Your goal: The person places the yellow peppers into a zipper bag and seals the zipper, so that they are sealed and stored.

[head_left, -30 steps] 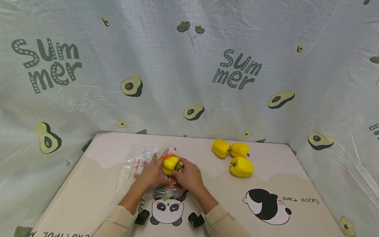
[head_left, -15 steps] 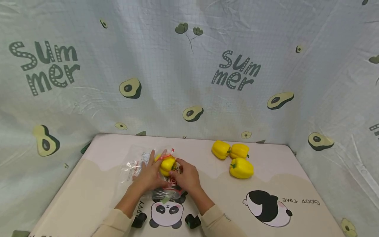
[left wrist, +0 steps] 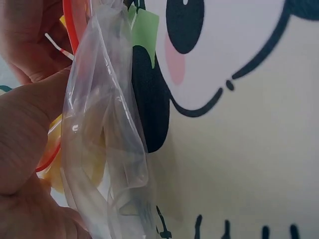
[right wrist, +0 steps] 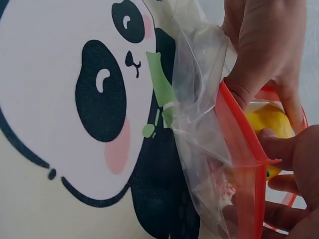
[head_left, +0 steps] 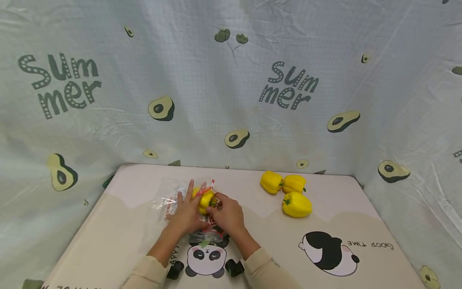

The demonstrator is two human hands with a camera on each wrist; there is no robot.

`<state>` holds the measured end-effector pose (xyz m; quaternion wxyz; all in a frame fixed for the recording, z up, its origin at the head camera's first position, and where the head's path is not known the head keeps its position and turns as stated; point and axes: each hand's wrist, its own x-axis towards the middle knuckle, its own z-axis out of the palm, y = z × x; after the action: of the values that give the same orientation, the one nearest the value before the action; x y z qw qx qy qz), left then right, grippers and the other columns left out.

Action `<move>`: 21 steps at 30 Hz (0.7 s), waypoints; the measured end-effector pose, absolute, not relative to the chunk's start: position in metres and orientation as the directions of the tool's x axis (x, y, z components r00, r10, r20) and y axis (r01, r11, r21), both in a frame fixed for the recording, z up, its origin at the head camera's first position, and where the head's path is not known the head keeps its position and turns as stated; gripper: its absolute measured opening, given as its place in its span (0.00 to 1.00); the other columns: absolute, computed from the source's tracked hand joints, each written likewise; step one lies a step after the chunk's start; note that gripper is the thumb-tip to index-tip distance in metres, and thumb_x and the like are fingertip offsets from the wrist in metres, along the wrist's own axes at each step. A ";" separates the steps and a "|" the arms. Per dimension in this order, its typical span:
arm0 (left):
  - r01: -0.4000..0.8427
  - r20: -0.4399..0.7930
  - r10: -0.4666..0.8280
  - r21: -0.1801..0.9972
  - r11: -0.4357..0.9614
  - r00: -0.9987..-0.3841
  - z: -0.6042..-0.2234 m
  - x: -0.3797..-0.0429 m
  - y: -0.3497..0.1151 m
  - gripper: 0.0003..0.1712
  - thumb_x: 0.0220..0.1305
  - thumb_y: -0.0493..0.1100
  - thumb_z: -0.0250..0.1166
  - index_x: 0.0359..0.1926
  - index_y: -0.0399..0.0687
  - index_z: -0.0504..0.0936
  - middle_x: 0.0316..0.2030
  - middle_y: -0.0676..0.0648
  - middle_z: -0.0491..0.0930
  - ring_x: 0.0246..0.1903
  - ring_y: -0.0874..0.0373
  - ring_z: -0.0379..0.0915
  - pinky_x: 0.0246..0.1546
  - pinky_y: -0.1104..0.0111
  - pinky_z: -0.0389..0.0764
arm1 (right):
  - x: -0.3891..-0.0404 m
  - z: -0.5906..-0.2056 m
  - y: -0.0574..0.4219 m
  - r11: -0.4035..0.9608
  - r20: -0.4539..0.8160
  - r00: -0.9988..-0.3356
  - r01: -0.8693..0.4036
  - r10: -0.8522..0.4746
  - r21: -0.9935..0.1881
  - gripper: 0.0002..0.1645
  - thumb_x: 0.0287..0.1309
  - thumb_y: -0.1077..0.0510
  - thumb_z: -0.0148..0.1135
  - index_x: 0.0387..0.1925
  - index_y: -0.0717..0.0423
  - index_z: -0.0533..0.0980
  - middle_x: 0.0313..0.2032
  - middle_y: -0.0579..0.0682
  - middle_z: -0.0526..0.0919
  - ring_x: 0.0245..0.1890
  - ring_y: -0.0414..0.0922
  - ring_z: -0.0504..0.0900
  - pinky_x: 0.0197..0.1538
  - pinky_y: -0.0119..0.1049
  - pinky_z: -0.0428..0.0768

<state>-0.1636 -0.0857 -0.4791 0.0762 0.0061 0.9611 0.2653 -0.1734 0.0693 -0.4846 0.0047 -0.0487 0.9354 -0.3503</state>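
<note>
A yellow bell pepper point(head_left: 205, 200) sits at the mouth of a clear zip bag point(head_left: 167, 206) with a red rim. My left hand point(head_left: 185, 217) has its fingers spread; its thumb and fingers stretch the red-edged mouth point(right wrist: 244, 130) apart in the right wrist view. With thumb and fingers my right hand point(head_left: 229, 214) grips the pepper near its stem. In the left wrist view, the bag's clear film point(left wrist: 107, 129) covers part of the pepper and hands. Part of the pepper is hidden behind the left fingers.
Three more yellow bell peppers point(head_left: 296, 205) lie at the back right of the table point(head_left: 335, 208). The tabletop carries a printed panda point(head_left: 205, 259) and a printed dog-like figure point(head_left: 328, 253). A patterned curtain point(head_left: 202, 80) hangs behind the table.
The pepper has shifted slightly left, deeper between the hands, with the right hand following it. The left hand keeps its spread hold at the bag mouth.
</note>
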 end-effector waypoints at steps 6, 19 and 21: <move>-0.018 -0.138 0.060 0.507 0.862 -0.989 -0.478 -0.163 -0.086 0.73 0.42 0.55 0.86 0.84 0.64 0.51 0.85 0.45 0.28 0.80 0.21 0.31 0.49 0.10 0.50 | -0.176 -0.491 0.069 0.660 0.021 -0.994 -0.086 -0.105 -0.746 0.33 0.61 0.49 0.75 0.66 0.51 0.78 0.43 0.52 0.89 0.38 0.44 0.83 0.41 0.35 0.86; -0.028 -0.137 0.051 0.518 0.855 -0.989 -0.479 -0.164 -0.087 0.72 0.43 0.53 0.86 0.84 0.64 0.51 0.86 0.46 0.29 0.80 0.21 0.31 0.51 0.10 0.49 | -0.183 -0.495 0.062 0.691 -0.021 -0.998 -0.023 -0.055 -0.723 0.35 0.61 0.43 0.73 0.68 0.46 0.78 0.31 0.47 0.84 0.28 0.39 0.73 0.26 0.26 0.72; -0.027 -0.140 0.056 0.526 0.850 -0.989 -0.479 -0.164 -0.087 0.75 0.42 0.53 0.87 0.84 0.68 0.47 0.86 0.47 0.28 0.80 0.21 0.30 0.50 0.10 0.48 | -0.182 -0.495 0.059 0.700 -0.011 -0.999 -0.015 -0.033 -0.714 0.35 0.61 0.43 0.74 0.67 0.48 0.79 0.29 0.46 0.83 0.26 0.39 0.72 0.25 0.26 0.71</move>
<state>-0.1637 -0.0868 -0.4789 0.0754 0.0075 0.9588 0.2737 -0.1817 0.0594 -0.4949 0.0115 -0.0130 0.9218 -0.3874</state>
